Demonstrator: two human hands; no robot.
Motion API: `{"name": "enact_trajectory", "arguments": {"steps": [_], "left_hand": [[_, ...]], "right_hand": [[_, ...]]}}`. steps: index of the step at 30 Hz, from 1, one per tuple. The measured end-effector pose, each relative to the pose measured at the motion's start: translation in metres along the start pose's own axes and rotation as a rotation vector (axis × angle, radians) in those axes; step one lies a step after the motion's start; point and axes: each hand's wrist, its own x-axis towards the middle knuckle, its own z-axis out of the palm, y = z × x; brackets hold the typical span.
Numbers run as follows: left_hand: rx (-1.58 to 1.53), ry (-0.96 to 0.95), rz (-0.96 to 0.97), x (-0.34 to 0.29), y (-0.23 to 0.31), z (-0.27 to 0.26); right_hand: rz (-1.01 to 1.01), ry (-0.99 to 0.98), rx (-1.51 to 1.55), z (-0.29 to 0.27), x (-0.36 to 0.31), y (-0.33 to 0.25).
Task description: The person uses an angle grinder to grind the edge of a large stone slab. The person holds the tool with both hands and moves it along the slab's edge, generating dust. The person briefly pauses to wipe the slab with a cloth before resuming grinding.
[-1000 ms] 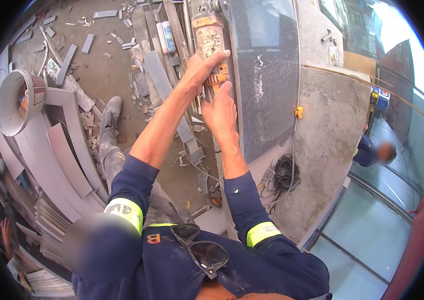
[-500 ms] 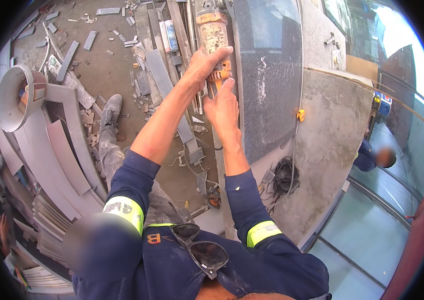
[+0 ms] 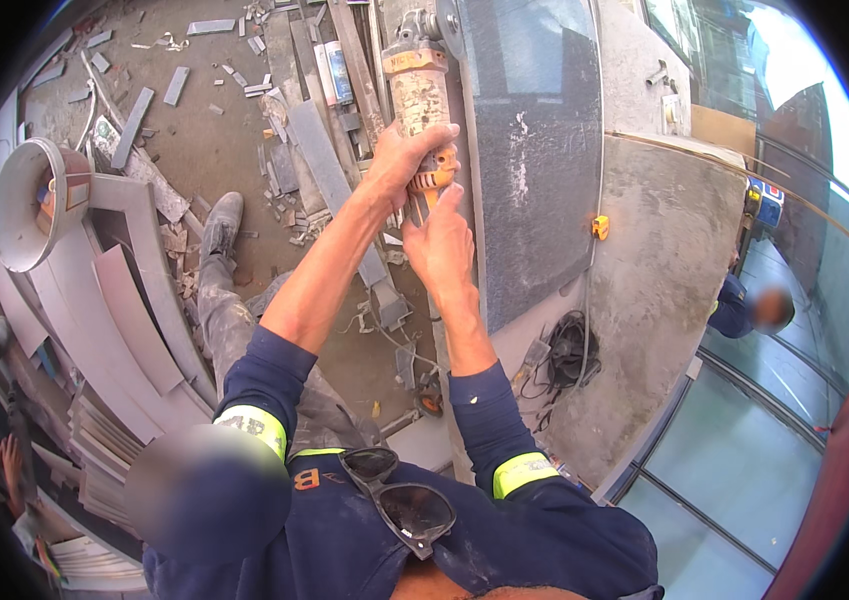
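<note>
An angle grinder (image 3: 419,95) with a worn yellow-orange body, spattered pale, is held out in front of me. Its metal head and grey disc (image 3: 449,28) lie at the far end, by the edge of a dark grey stone slab (image 3: 534,190). My left hand (image 3: 406,165) is closed around the rear half of the body, thumb across the top. Behind it, my right hand (image 3: 441,240) grips the tail end, its index finger stretched along the tool. The right palm's underside is hidden. Whether the disc touches the slab I cannot tell.
Stone offcuts (image 3: 134,125) and long strips (image 3: 324,150) litter the floor at left. Curved panels (image 3: 134,320) and a bucket (image 3: 29,205) stand further left. A yellow tape measure (image 3: 600,228) and black cables (image 3: 569,350) lie right. Other people are at both sides.
Both hands and the grinder have come a little nearer to me and slightly left. More of the grinder's head and disc now shows. The grip stays the same.
</note>
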Motion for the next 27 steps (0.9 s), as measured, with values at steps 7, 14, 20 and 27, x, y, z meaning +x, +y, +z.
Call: {"name": "enact_trajectory", "arguments": {"steps": [7, 14, 20, 27], "left_hand": [[0.010, 0.023, 0.029, 0.015, 0.001, 0.002], [0.031, 0.009, 0.020, 0.052, 0.027, -0.002], [0.029, -0.002, -0.005, 0.044, 0.027, -0.003], [0.020, 0.047, 0.002, -0.004, -0.011, 0.003]], "right_hand": [[-0.045, 0.007, 0.026, -0.001, 0.014, 0.003], [-0.062, 0.025, 0.074, -0.007, 0.051, -0.019], [-0.055, 0.021, 0.058, -0.006, 0.038, -0.019], [0.017, -0.003, 0.039, -0.001, -0.008, 0.007]]}}
